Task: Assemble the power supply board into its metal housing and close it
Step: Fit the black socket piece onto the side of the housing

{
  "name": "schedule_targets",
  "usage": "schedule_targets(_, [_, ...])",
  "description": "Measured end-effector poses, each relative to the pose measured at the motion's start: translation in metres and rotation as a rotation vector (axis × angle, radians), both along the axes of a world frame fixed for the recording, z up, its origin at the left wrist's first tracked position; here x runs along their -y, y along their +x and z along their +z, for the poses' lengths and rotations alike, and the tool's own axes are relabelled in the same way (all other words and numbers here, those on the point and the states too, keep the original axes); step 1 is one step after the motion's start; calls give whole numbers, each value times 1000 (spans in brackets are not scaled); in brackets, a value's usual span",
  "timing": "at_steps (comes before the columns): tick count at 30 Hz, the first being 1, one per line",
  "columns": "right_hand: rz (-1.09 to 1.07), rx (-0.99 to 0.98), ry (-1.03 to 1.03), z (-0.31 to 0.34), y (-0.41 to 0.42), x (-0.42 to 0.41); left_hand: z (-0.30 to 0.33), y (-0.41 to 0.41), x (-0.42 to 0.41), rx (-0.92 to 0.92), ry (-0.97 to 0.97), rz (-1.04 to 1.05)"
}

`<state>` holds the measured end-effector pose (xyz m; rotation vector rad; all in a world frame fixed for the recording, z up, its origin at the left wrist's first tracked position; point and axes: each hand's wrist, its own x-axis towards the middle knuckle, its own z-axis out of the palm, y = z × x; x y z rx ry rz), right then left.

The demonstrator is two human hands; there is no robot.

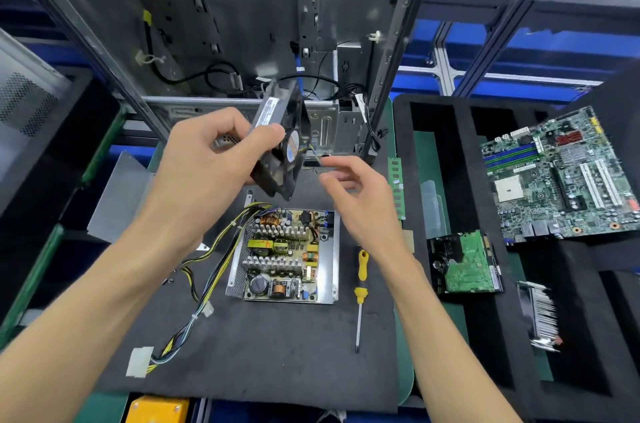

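A: Your left hand (pixel 211 159) grips the black fan (pixel 280 142) by its frame, fingers curled round the edge with the label, thumb on the hub side. It's tilted on edge, up off the table, above the far end of the housing.

B: And the right?

A: Your right hand (pixel 360 194) sits just beside the fan, fingers loosely bent. Thumb and forefinger look closed on the fan's thin lead (pixel 317 155), but it's blurred, so I can't tell for sure. My guess is you're holding the fan high to get the wire free before seating it.

B: Where's the board?

A: The power supply board (pixel 282 256) already lies inside the open metal housing (pixel 334 249), mid-table on the dark mat (pixel 277 353). Its harness (pixel 207 266) runs out the left wall toward the near-left corner, ending in a white connector (pixel 139 361). That keeps the cables clear of the fan's spot.

B: Lid?

A: Not on. The grey sheet-metal panel (pixel 119 194) left of the housing is probably the cover, parked out of the way. The yellow screwdriver (pixel 361 287) lies just right of the housing, tip toward the near edge, handy for your right hand.

B: Watch for?

A: Wire routing. I'd judge the lead could get pinched under the fan frame.
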<state>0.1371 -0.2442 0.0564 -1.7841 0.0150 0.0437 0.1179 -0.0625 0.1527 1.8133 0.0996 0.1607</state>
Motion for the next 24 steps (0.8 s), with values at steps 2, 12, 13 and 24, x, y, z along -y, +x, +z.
schedule_targets(2, [5,-19,-61,-3,1,1,-2,-3,0,-41,74,-15])
schedule_targets(12, [-33,-31,-253,-29,-3,17,-53,-37,17,-438,77,-88])
schedule_targets(13, [-27,-27,-250,-30,-4,18,-60,-40,19,-479,28,-74])
schedule_targets(24, [3,-177,-164,-41,-15,21,-91,-69,46,-581,31,-81])
